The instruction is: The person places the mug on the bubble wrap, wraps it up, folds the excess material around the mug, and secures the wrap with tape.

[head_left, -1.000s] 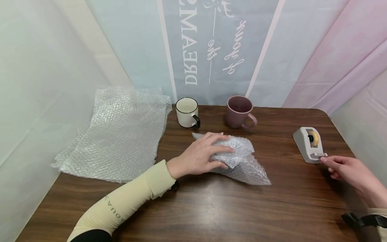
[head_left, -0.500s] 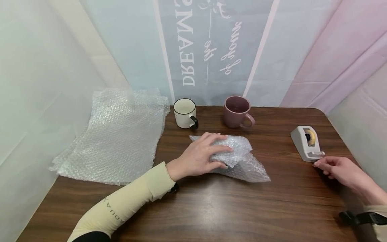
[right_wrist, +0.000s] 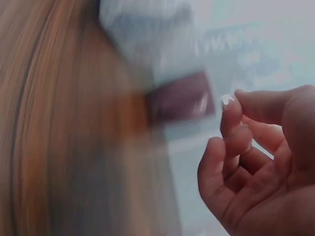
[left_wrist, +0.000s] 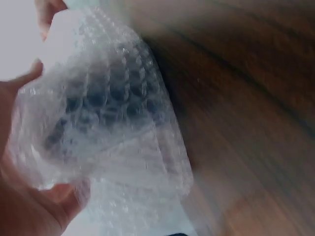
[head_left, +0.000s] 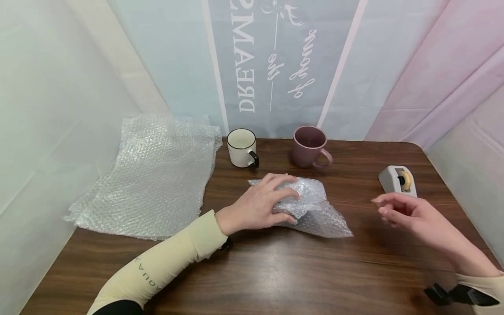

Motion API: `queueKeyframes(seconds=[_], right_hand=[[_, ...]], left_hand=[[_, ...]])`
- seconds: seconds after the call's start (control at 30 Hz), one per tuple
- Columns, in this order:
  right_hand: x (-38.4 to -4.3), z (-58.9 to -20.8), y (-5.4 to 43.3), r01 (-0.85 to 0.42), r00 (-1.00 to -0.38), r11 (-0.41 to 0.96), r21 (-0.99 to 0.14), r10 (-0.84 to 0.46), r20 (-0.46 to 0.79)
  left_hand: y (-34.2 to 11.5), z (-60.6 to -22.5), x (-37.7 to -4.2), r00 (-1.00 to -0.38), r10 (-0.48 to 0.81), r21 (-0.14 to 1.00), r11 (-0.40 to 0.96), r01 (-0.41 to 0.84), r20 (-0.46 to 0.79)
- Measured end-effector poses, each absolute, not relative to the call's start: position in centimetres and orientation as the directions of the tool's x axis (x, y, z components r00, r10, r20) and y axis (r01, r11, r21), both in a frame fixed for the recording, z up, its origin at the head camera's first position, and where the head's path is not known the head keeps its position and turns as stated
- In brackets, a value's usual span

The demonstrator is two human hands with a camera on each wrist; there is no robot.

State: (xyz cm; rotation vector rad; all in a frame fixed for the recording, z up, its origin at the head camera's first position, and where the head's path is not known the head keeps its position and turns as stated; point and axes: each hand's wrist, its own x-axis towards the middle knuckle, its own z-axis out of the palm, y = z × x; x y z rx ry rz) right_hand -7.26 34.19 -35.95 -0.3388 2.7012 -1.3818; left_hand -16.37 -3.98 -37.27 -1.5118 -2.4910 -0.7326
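My left hand [head_left: 261,203] holds down a bubble-wrapped bundle [head_left: 315,210] near the middle of the table, its fingers and thumb curved round the wrap. In the left wrist view, something dark shows through the bundle [left_wrist: 113,103], its kind hidden by the bubbles. To the right, my right hand [head_left: 419,221] is in the air in front of the tape dispenser [head_left: 387,180] and overlaps its front end. Its thumb and forefinger pinch a small piece of tape [right_wrist: 228,100], seen as a whitish glint at the fingertips in the right wrist view.
Behind the bundle stand a white mug [head_left: 240,153] with a black handle and a mauve mug [head_left: 306,151]. Bubble wrap sheets [head_left: 157,175] lie on the left of the wooden table [head_left: 275,275]. A printed cloth [head_left: 291,65] hangs along the back.
My right hand has come away from the dispenser's cutting edge, moving left and upward, with the piece of tape. My left hand has stayed on the bundle.
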Motion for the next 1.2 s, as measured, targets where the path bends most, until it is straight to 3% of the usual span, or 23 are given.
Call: queueKeyframes(seconds=[0.27,0.37,0.6,0.9,1.2], right_hand=[[-7.3,-33.8,26.9,-0.315,-0.939,0.534,-0.784,-0.293,0.178],[-7.6,-33.7,24.6,-0.374,-0.914,0.492,-0.786,-0.341,0.221],[-7.9,-34.1,21.0,-0.496,-0.847,0.451,-0.742,-0.438,0.300],[-8.3,-34.1,19.5,-0.478,-0.868,0.479,-0.736,-0.389,0.310],[-8.5,-34.8,18.0,-0.416,-0.908,0.666,-0.620,-0.268,0.322]], left_hand=[[-4.0,-36.8,-16.2,-0.563,0.778,0.483,0.394,0.782,0.278],[-3.7,-36.9,-16.2,-0.584,0.758,0.462,0.424,0.779,0.290],[-3.6,-37.1,-16.1,-0.564,0.773,0.414,0.431,0.802,0.289],[-3.4,-37.1,-16.1,-0.565,0.763,0.436,0.412,0.800,0.316],[-3.2,-37.2,-16.2,-0.540,0.757,0.400,0.395,0.827,0.368]])
